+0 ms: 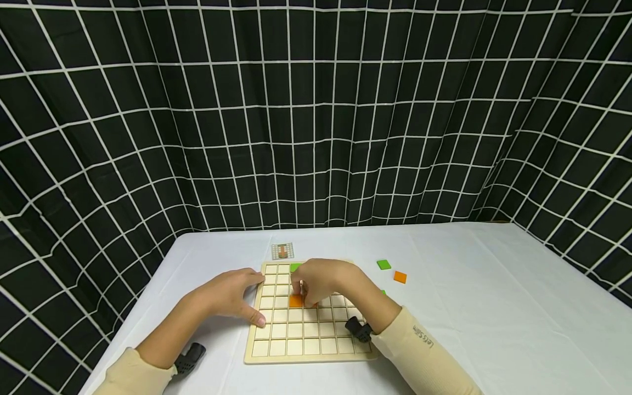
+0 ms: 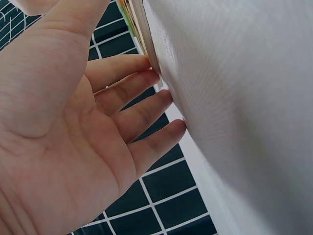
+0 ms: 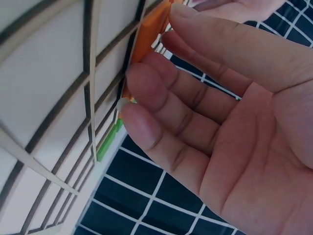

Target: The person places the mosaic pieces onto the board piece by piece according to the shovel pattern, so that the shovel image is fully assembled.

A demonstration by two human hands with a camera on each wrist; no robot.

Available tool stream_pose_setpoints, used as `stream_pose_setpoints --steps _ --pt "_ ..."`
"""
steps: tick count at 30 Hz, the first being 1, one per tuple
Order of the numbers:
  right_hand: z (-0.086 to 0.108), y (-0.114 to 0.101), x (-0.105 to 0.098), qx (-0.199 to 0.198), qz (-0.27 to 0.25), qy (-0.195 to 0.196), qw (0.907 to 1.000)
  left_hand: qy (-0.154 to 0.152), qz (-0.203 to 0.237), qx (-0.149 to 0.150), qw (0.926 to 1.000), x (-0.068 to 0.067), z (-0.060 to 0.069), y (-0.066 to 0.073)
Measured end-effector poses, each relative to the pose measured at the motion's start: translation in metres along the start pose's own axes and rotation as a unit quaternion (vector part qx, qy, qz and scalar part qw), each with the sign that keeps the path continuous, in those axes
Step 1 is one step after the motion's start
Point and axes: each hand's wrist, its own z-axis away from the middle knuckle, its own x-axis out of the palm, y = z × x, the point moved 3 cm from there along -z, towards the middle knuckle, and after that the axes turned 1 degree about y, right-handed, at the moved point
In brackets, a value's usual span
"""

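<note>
A pale wooden grid board (image 1: 286,346) lies flat on the white table. At its left edge rests my left hand (image 1: 224,296), thumb and fingers spread apart; the left wrist view shows the fingers (image 2: 144,115) extended, tips at the board's side and the cloth. My right hand (image 1: 323,280) reaches over the board with curled fingers. Under it are an orange square tile (image 1: 295,301) in a cell and more orange beside the thumb. In the right wrist view the thumb touches an orange tile (image 3: 149,32); whether it is pinched is hidden. A green tile (image 1: 295,267) sits near the board's top edge.
Behind the board lies a small pattern card (image 1: 282,251). Right of the board are a loose green tile (image 1: 383,264) and a loose orange tile (image 1: 400,277); another green piece (image 1: 383,292) peeks from behind the right forearm. A black gridded curtain (image 1: 316,137) surrounds the table.
</note>
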Motion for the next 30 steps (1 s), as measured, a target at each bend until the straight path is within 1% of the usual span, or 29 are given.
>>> stream_pose_setpoints --steps 7,13,17,22,30 --pt "0.002 0.002 -0.003 0.011 -0.011 -0.007 0.9999 -0.002 -0.001 -0.010 0.9999 0.001 0.000 -0.001" --pt "0.004 0.003 -0.003 0.025 -0.005 -0.009 0.9996 0.001 -0.003 -0.008 1.0000 0.001 0.001 -0.001" --pt "0.004 0.004 -0.003 0.027 -0.005 -0.010 0.9996 0.001 -0.004 -0.008 1.0000 0.001 0.001 -0.001" --pt "0.007 0.004 -0.005 0.029 -0.001 -0.012 0.9995 0.001 -0.005 0.000 1.0000 0.001 0.001 0.000" --pt "0.013 0.013 -0.009 0.058 0.011 -0.031 0.9978 0.000 -0.007 0.005 1.0000 0.000 0.000 0.000"
